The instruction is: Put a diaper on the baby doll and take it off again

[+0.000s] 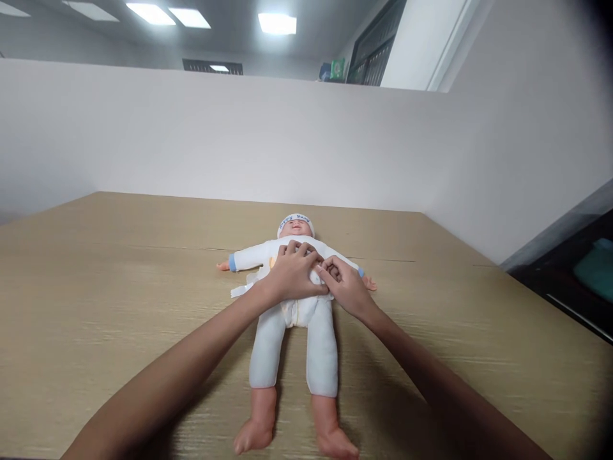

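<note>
A baby doll [320, 358] in a white outfit with blue cuffs and a printed cap lies on its back, its feet towards me. Around its hips is a white diaper [297, 313]. One of the diaper's side tabs [241, 291] sticks out loose on the left. My left hand [297, 271] rests over the doll's belly and the diaper's front, fingers spread and thumb pointing right. Close beside it, my right hand [342, 281] has its fingers curled and pinched at the diaper's upper right edge. Both hands hide most of the diaper's waist.
The wood-grain table [143, 255] extends to both sides of the doll. A pale partition wall [239, 134] stands behind its far edge. At the right is a dark surface with a teal thing [596, 271] on it.
</note>
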A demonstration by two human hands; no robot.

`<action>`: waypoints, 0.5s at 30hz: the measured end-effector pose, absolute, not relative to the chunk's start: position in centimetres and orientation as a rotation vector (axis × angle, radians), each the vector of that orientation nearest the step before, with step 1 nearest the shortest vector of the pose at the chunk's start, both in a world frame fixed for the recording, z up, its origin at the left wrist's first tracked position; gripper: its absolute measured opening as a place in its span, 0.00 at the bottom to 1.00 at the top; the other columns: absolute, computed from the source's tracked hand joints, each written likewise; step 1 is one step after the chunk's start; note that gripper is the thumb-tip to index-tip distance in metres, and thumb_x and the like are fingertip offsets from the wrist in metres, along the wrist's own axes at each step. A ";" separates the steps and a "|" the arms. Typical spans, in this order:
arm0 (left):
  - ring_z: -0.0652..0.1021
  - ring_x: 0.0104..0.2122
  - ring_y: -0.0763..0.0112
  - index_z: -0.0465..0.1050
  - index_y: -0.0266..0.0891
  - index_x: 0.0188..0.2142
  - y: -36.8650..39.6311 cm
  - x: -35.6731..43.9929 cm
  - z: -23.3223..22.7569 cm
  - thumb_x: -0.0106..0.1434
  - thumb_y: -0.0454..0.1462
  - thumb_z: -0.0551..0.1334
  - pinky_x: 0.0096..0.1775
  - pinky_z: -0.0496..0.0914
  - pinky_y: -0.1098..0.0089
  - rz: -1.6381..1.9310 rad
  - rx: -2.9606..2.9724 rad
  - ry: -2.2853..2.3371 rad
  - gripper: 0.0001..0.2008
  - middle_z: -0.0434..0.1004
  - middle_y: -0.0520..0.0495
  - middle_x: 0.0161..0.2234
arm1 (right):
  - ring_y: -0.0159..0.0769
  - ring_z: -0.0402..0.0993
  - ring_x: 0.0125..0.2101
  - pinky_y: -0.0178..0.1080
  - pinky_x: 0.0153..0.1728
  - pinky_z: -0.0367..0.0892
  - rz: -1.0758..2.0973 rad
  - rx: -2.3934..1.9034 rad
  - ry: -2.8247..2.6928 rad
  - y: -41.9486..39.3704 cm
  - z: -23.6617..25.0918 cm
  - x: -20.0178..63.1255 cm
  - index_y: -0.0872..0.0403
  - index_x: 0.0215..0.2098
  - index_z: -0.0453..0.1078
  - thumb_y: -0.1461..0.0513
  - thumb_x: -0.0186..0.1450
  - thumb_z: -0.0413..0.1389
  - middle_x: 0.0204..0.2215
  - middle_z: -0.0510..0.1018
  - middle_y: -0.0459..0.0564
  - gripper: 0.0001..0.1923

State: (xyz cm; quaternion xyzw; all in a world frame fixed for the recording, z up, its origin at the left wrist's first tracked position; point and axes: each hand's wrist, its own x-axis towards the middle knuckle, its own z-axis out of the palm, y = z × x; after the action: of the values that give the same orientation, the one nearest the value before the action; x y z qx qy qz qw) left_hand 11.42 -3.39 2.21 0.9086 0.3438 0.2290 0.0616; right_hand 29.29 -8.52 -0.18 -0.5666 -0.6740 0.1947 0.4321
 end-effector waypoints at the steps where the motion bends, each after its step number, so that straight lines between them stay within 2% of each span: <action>1: 0.70 0.56 0.44 0.78 0.45 0.53 -3.4 11.4 2.2 0.59 0.55 0.72 0.58 0.66 0.45 0.687 2.741 1.034 0.27 0.77 0.43 0.56 | 0.39 0.72 0.32 0.41 0.35 0.69 0.433 -1.368 -1.680 -9.1 -0.4 29.3 0.50 0.38 0.71 0.50 0.73 0.58 0.34 0.77 0.48 0.13; 4: 0.69 0.59 0.42 0.77 0.45 0.53 -3.2 11.3 2.1 0.60 0.57 0.72 0.59 0.65 0.42 0.668 2.700 1.035 0.28 0.76 0.41 0.58 | 0.46 0.77 0.50 0.46 0.51 0.74 0.305 -1.203 -1.759 -10.7 -1.2 29.7 0.50 0.51 0.74 0.53 0.77 0.55 0.50 0.80 0.55 0.12; 7: 0.68 0.61 0.40 0.74 0.46 0.57 -3.1 10.8 2.4 0.59 0.57 0.73 0.60 0.65 0.40 0.665 2.606 0.999 0.32 0.75 0.41 0.60 | 0.49 0.69 0.66 0.55 0.68 0.64 0.237 -1.087 -1.923 -11.8 -2.0 30.3 0.48 0.66 0.70 0.56 0.81 0.50 0.64 0.75 0.56 0.18; 10: 0.69 0.64 0.44 0.71 0.48 0.61 -2.9 9.7 2.9 0.63 0.54 0.72 0.64 0.65 0.44 0.756 2.438 0.832 0.31 0.74 0.42 0.62 | 0.50 0.62 0.71 0.59 0.72 0.57 0.210 -1.077 -2.050 -12.2 -2.4 30.8 0.46 0.74 0.62 0.57 0.82 0.49 0.71 0.68 0.55 0.24; 13: 0.73 0.64 0.54 0.68 0.46 0.63 -2.8 7.6 2.4 0.73 0.49 0.64 0.65 0.68 0.54 0.951 2.200 0.672 0.24 0.72 0.41 0.65 | 0.50 0.60 0.72 0.59 0.73 0.57 0.190 -1.116 -2.091 -12.2 -2.3 30.9 0.45 0.76 0.60 0.56 0.82 0.47 0.73 0.66 0.54 0.26; 15: 0.73 0.64 0.57 0.69 0.44 0.62 -2.8 5.5 1.3 0.76 0.47 0.60 0.65 0.68 0.56 1.071 2.119 0.727 0.20 0.72 0.41 0.65 | 0.50 0.60 0.72 0.59 0.73 0.57 0.172 -1.131 -2.097 -12.2 -2.2 30.9 0.45 0.77 0.59 0.55 0.82 0.47 0.73 0.66 0.54 0.26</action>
State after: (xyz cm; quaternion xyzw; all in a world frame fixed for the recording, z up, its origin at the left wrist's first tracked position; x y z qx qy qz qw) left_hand 5.49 -2.80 1.33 0.8076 0.2771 0.4080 0.3232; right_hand 30.92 -12.17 -2.23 -0.4405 -0.8163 0.0670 0.3677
